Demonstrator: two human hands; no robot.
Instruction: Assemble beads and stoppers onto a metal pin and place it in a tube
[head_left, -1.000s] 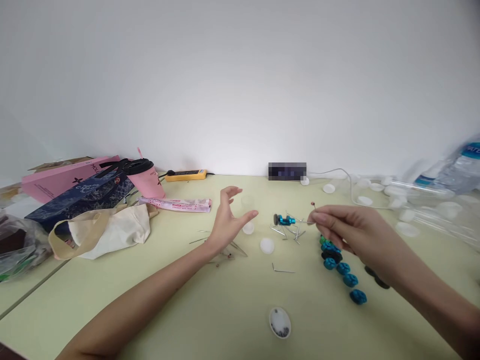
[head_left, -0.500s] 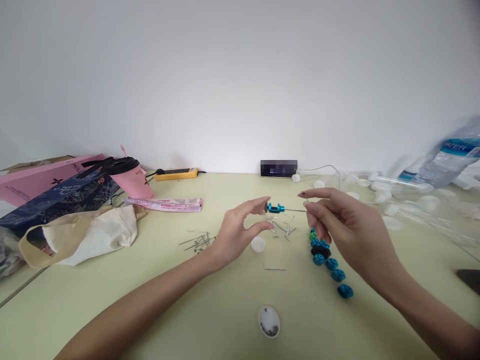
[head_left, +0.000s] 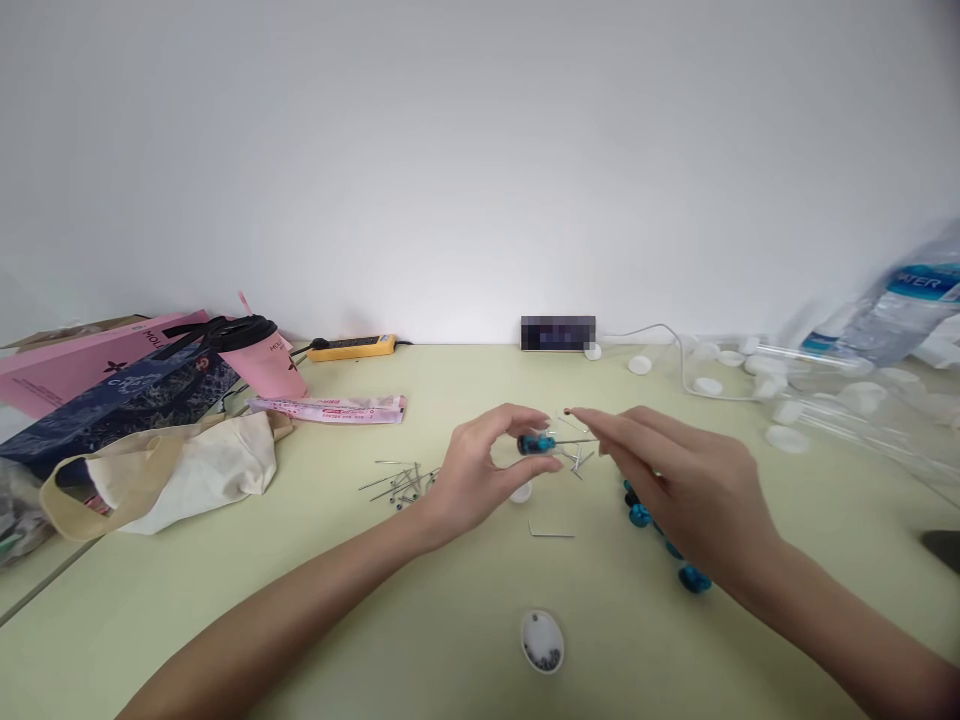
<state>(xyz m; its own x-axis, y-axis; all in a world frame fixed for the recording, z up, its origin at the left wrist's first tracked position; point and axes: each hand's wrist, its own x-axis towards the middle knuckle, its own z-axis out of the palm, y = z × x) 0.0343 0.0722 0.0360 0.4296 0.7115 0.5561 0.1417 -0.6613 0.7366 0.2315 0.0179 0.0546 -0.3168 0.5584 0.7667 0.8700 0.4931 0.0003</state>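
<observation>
My left hand (head_left: pixel 480 475) curls its thumb and fingers round a small blue-and-black metal part (head_left: pixel 535 444). A thin metal hex key (head_left: pixel 574 442) runs from that part to the right. Its far end meets the fingers of my right hand (head_left: pixel 675 480), which lie fairly straight and close together, with the thumb hidden behind them. Under and beside the right hand is a row of blue knob-like parts (head_left: pixel 694 579), partly covered. Loose thin metal pins (head_left: pixel 577 460) lie beyond the hands, and another L-shaped hex key (head_left: pixel 553 533) rests on the table below.
A small white dish (head_left: pixel 541 640) with tiny dark pieces sits in front. More screws (head_left: pixel 405 485) lie left of the left hand. Clear tubes and white caps (head_left: pixel 787 438) spread at right, near a water bottle (head_left: pixel 911 300). A pink cup (head_left: pixel 266 365) and cloth bag (head_left: pixel 195 465) stand left.
The blue-and-black part has dropped slightly and now sits deeper between my left thumb and fingers. My right hand has moved left and its fingers have straightened from a pinch.
</observation>
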